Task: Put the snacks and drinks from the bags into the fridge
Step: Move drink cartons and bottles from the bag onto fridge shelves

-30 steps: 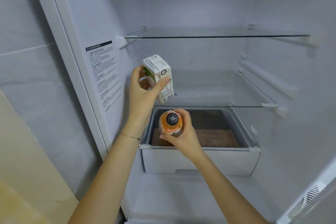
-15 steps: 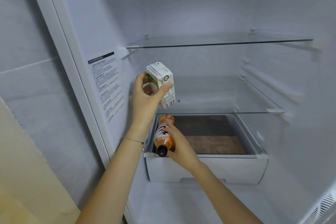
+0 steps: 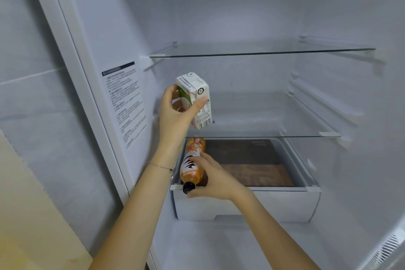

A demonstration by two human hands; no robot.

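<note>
Right grip (image 3: 215, 180) holds the orange bottle (image 3: 192, 158) — cap at the drawer (image 3: 241, 206) rim.

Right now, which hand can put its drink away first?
Probably the right hand: its orange bottle lies on its side, down at the left edge of the drawer, so it need only let go. The left hand holds the carton in the air, clear of the lower glass shelf.

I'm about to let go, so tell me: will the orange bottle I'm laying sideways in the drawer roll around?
Probably: the orange bottle is round and on its side, so it may roll rightward across the drawer. Its left wall beside it likely blocks that way. Liquid reaches the neck, so it seems full, fairly heavy.
</note>
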